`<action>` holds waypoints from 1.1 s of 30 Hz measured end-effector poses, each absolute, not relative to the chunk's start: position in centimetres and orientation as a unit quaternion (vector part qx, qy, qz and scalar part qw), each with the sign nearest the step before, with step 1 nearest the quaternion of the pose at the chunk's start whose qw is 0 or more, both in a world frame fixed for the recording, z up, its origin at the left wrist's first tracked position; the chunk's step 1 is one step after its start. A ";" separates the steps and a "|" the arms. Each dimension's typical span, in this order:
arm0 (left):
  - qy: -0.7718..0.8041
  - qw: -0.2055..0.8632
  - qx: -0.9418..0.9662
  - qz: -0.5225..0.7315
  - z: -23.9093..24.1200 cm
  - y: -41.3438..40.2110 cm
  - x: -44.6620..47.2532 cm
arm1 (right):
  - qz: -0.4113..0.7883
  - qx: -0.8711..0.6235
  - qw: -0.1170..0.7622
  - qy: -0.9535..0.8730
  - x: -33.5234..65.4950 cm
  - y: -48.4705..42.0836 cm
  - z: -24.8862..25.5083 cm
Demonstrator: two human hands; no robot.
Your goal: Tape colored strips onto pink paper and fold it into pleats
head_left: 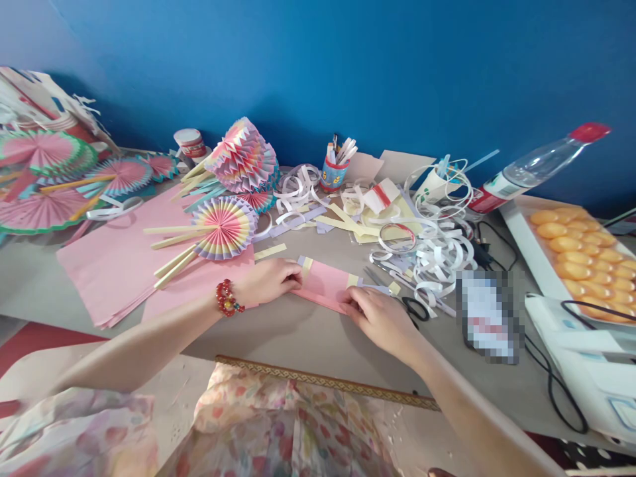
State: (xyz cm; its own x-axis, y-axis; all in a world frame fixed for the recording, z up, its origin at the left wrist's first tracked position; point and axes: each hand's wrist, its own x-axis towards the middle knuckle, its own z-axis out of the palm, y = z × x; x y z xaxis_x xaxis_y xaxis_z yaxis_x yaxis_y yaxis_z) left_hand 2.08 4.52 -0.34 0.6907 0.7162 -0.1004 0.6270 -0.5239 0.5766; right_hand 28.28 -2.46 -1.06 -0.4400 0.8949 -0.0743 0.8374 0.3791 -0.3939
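A folded pink paper piece (325, 283) with pale yellow and lilac strips at its ends lies on the grey table (278, 331). My left hand (268, 279), a red bead bracelet on its wrist, pinches the paper's left end with curled fingers. My right hand (380, 319) presses down on the paper's right front corner, fingers closed against it. Black-handled scissors (405, 301) lie just right of my right hand.
Pink paper sheets (116, 265) and a pleated paper fan on sticks (223, 228) lie to the left, more fans (44, 179) beyond. White curled paper strips (437, 248), a pen cup (332, 173), a plastic bottle (536, 165), an orange egg-like tray (581, 255) and cables sit right.
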 end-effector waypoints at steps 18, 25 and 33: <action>0.392 0.275 0.877 0.046 0.7 2.5 1.8 | 0.210 -0.513 0.091 -0.827 28.3 -2.3 -0.5; 0.430 0.251 0.867 0.034 1.2 2.9 2.5 | 0.235 -0.515 0.081 -0.820 28.3 -2.0 -0.2; 0.405 0.269 0.873 0.049 0.6 4.4 2.1 | 0.230 -0.532 0.060 -0.813 28.2 -1.8 -0.1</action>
State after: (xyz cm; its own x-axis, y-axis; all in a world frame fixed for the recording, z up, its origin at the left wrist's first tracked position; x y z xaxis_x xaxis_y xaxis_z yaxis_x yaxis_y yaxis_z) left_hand 2.15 4.36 0.62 0.6678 0.7325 -0.1324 0.6801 -0.5281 0.5085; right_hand 28.20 -1.80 -0.09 -0.4262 0.8924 -0.1482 0.8377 0.3275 -0.4371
